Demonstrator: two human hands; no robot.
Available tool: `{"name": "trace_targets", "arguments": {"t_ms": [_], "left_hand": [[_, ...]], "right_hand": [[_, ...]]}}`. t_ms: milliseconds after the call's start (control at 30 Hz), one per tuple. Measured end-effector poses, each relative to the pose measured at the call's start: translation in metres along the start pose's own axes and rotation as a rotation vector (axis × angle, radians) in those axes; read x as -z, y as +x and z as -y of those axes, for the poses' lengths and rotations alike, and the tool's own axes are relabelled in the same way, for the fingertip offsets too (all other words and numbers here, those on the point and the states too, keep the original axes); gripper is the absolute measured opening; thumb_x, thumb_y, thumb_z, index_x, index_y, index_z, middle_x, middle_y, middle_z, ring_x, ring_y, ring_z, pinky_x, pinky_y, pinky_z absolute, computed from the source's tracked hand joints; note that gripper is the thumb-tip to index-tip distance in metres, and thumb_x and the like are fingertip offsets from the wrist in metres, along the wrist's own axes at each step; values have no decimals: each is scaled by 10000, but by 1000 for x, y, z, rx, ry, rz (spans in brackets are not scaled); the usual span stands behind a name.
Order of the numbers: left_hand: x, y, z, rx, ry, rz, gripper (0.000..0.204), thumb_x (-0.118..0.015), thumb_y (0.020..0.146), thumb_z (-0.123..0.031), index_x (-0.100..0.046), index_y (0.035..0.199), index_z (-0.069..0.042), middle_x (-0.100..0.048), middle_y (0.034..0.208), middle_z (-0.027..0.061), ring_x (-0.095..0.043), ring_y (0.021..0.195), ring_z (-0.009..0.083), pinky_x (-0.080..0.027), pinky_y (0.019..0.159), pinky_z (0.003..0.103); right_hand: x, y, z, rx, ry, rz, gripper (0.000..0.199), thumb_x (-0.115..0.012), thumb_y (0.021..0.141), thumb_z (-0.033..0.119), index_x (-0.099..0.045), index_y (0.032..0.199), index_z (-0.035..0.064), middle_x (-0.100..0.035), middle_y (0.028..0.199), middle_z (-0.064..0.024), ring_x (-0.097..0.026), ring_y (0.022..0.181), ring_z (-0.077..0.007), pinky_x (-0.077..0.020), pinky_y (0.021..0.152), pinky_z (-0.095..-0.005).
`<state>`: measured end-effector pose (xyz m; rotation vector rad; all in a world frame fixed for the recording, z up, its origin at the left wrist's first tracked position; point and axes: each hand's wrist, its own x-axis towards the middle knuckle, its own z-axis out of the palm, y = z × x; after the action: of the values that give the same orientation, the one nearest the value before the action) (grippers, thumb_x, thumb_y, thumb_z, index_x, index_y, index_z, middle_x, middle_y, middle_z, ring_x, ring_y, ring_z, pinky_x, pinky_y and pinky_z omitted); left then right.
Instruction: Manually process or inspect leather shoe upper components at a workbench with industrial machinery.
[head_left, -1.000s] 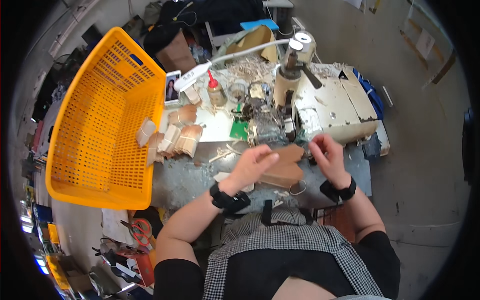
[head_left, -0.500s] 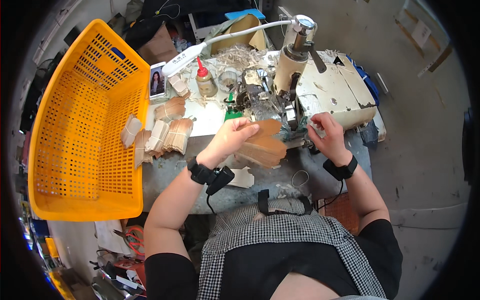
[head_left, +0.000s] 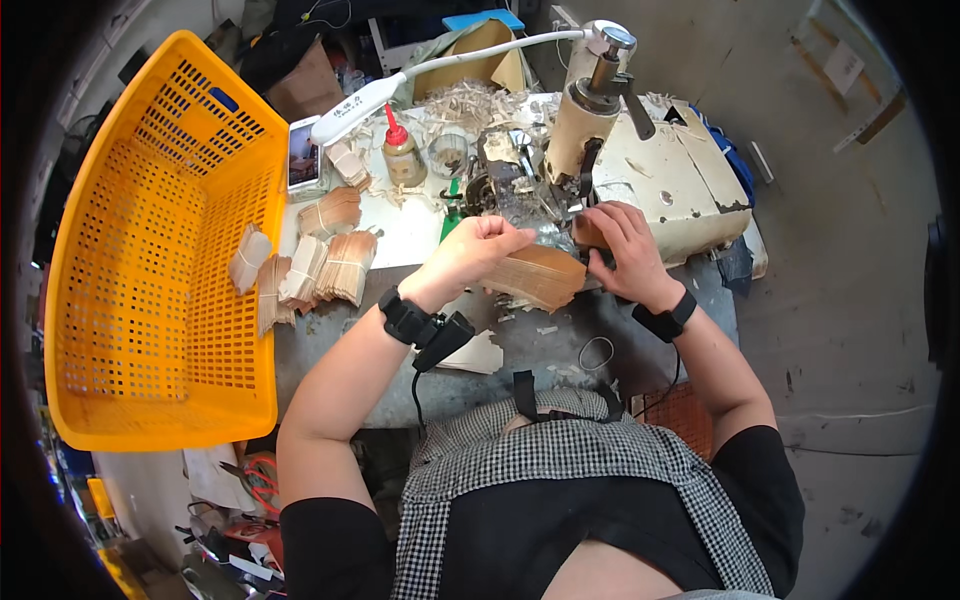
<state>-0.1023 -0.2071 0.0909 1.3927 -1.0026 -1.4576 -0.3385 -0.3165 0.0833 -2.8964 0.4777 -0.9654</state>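
Observation:
My left hand (head_left: pixel 476 253) is closed on a fanned stack of brown leather pieces (head_left: pixel 540 280), held above the grey bench edge. Its thumb and fingertips press together over the stack. My right hand (head_left: pixel 630 252) grips a single brown leather piece (head_left: pixel 588 233) at the front of a cream-coloured machine (head_left: pixel 660 185) that looks like a leather skiver. The fingers lie over this piece and hide part of it. Below the stack, pale flat pieces (head_left: pixel 474 354) rest on the bench beside a loose rubber band (head_left: pixel 596 353).
A yellow crate (head_left: pixel 160 436) stands at the left, with banded bundles of pieces (head_left: pixel 345 267) by its edge. Behind them are a phone (head_left: pixel 304 155), a red-capped bottle (head_left: pixel 404 160) and a glass jar (head_left: pixel 447 156). A white lamp (head_left: pixel 355 110) arches over heaped shavings (head_left: pixel 470 103).
My right hand has moved forward and left to the machine and now grips a brown piece there. One piece has left the left hand's fan. The phone's screen picture differs.

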Motion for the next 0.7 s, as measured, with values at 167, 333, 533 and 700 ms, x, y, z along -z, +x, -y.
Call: {"name": "trace_targets", "arguments": {"t_ms": [167,333,533,700], "left_hand": [[10,-5,4,-15,-79,110,147,-648,912,-234,-637,900,-87,-635,815,-50,-564,695,20,-457,642,201],[10,-2,-2,68,-23,-30,151,-663,901,-230,-633,895,-82,-641,809,-39,-574,709,24,-460,626,203],[-4,1,-5,9,75,-35,172,-674,894,-239,-630,893,-72,-646,810,-21,-587,723,36,-469,640,210],[8,-6,4,-52,-43,54,172,-675,893,-239,-639,903,-71,-652,817,-19,-585,734,39,-465,665,208]], "right_hand": [[-7,-12,-15,-72,12,-69,466,-646,697,-16,-542,1151,17,-555,992,-139,-524,936,-327,-444,826,-396],[-2,-18,-11,42,84,-78,387,-650,719,-2,-565,1096,27,-556,938,-125,-531,852,-312,-449,769,-387],[4,-3,-3,100,-102,-59,293,-691,724,45,-564,988,32,-580,922,-121,-541,840,-306,-459,737,-382],[-5,-3,-14,-32,-21,-214,251,-657,726,-26,-531,937,28,-585,940,-132,-548,858,-327,-461,739,-398]]}}
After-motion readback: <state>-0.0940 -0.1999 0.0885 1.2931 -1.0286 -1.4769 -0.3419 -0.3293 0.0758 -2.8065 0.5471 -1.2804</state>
